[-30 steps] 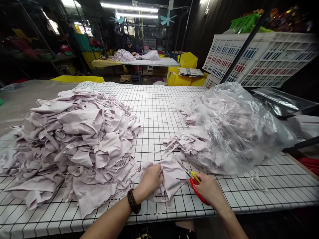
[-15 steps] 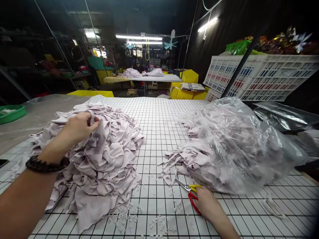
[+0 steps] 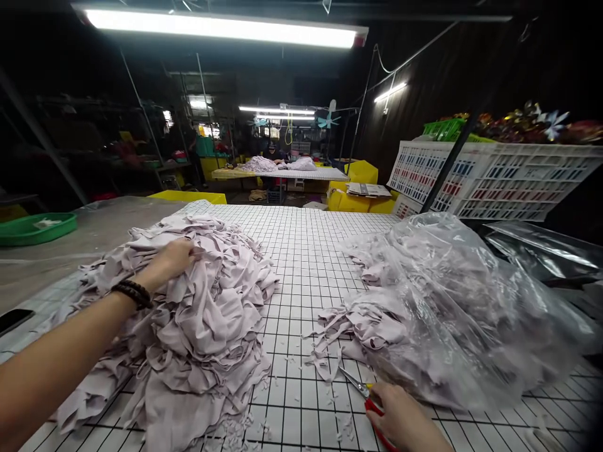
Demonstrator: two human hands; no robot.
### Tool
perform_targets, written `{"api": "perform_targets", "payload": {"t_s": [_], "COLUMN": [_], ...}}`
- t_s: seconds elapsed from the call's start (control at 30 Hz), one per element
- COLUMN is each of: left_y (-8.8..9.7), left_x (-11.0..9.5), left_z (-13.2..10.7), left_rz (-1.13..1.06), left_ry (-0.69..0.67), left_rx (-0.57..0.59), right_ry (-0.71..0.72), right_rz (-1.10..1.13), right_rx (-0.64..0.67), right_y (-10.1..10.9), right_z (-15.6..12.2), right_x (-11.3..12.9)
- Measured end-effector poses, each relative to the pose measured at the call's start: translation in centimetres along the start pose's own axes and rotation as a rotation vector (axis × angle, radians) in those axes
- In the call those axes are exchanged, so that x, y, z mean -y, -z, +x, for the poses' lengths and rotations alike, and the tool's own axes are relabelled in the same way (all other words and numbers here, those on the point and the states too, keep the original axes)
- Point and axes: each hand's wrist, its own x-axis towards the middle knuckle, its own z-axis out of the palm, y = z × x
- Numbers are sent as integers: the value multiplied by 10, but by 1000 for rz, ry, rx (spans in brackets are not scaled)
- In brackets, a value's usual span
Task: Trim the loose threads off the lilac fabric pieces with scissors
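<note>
My left hand (image 3: 173, 258) rests on top of a big heap of pale lilac fabric pieces (image 3: 188, 326) on the left of the white gridded table (image 3: 301, 251); its fingers curl into the cloth. My right hand (image 3: 405, 419) lies low at the front edge, closed round the red and yellow handles of a pair of scissors (image 3: 362, 392) whose blades point left and away. A clear plastic bag (image 3: 452, 307) full of the same lilac pieces lies just beyond the scissors, with loose pieces spilling out at its left.
Small fabric snippets litter the grid near the front. A green tray (image 3: 35, 227) and a dark phone (image 3: 14, 320) sit at the left. White crates (image 3: 494, 179) stand at the right. A person works at a far table (image 3: 277, 171) with similar cloth.
My left hand carried a cut piece from the front up onto the left heap and now presses on its top. The right hand with the scissors stayed near the front; the view tilted up.
</note>
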Motion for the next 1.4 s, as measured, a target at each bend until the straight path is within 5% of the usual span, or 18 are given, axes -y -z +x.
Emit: {"api": "perform_targets", "payload": {"t_s": [0.2, 0.27, 0.33, 0.43, 0.5, 0.57, 0.7, 0.77, 0.87, 0.97, 1.1, 1.27, 1.4], "left_y": [103, 120, 116, 79, 40, -7, -109, -152, -192, -204, -192, -145, -110], "left_x": [11, 16, 13, -23, -70, -130, -247, -287, -318, -324, -304, -251, -206], "left_z": [46, 59, 63, 45, 17, -17, -77, -93, -100, -95, -86, -99, -136], "left_rz": [162, 213, 222, 196, 110, -99, -422, -472, -531, -607, -727, -886, -907], "left_ry": [211, 304, 346, 369, 194, -224, -490, -499, -482, -446, -367, -228, -100], "left_rx": [-419, -332, -111, -101, -226, 17, 475, 488, 462, 454, 405, 201, 176], "right_ry": [-43, -24, 6, 56, 94, 171, 117, -5, -91, -87, -123, 131, 317], "right_rz": [62, 92, 120, 153, 168, 137, -62, -106, -141, -147, -134, 110, 184], "right_rx": [-16, -57, -94, -111, -171, -318, -343, -383, -376, -332, -358, -588, -584], "right_y": [4, 2, -2, -1, 7, 19, 39, 42, 38, 31, 35, 48, 38], "right_z": [4, 5, 4, 1, 5, 21, 71, 85, 78, 51, 28, 42, 64], "right_x": [-1, -3, -7, -5, 7, 27, 56, 51, 19, -17, -36, -3, 32]}}
